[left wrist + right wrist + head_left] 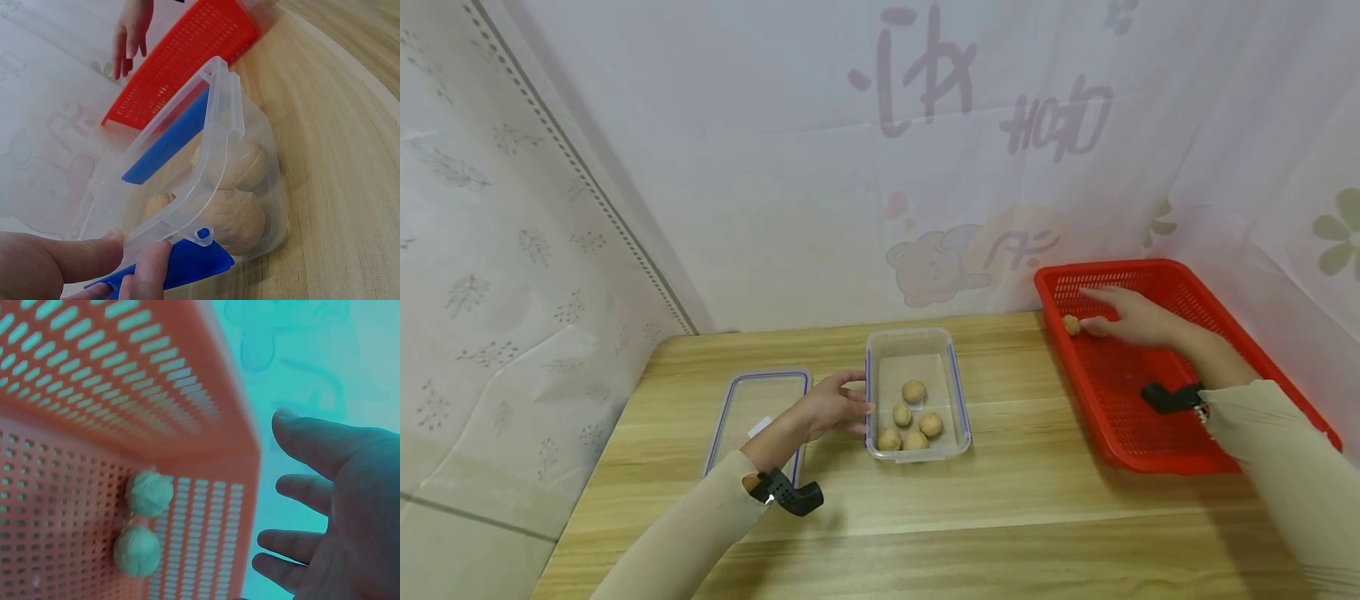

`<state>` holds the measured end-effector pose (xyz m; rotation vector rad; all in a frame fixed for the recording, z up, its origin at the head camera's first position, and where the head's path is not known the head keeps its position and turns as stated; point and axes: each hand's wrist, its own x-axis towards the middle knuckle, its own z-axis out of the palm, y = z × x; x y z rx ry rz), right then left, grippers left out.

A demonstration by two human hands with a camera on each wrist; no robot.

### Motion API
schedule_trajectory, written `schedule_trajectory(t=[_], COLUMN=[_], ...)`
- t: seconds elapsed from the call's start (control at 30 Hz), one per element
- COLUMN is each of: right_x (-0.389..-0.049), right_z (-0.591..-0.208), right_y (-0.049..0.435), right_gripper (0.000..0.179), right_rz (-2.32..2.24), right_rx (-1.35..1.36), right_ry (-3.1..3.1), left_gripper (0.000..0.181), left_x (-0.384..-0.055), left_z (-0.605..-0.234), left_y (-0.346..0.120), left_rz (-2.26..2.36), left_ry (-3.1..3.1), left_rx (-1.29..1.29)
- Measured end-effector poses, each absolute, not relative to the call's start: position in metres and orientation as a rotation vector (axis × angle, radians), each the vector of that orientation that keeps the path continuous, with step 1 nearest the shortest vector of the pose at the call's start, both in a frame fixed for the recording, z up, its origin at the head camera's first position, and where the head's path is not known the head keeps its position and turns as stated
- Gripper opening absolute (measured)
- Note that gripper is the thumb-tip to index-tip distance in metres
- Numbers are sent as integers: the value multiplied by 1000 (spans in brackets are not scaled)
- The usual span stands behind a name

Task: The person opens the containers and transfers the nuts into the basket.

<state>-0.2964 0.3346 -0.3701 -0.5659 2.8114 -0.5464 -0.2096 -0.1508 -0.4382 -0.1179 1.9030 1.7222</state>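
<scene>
A clear plastic food container (925,367) with blue side latches stands on the table, holding several walnuts (931,425). My left hand (835,407) grips its left side; in the left wrist view the thumb (94,256) is at the rim and fingers lie on the blue latch (200,267). Over the red basket (1120,408) on the right, my right hand (1138,319) is held with its fingers spread and nothing in them. Two walnuts (137,551) lie in a corner of that basket, one partly behind the right hand in the head view.
A clear lid with a blue seal (767,383) lies flat on the wooden table (1000,533), left of the container and partly under the left forearm. Printed curtains (775,208) hang behind the table and on both sides.
</scene>
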Motion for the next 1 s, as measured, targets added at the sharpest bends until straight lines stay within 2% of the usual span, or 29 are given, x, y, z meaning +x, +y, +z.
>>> schedule_trajectory(t=[0.5,1.0], right_x=[-272,-257], right_z=[-353,-349], right_y=[283,230], right_gripper=[79,76], right_rz=[-530,-467], right_rx=[-672,-850], right_ry=[2791,2783], left_gripper=[69,69], left_x=[-210,-210], left_z=[-440,-440], left_y=[-151,-150], left_rz=[1723,1722], left_ry=[1897,1901], left_rx=[-112,-112])
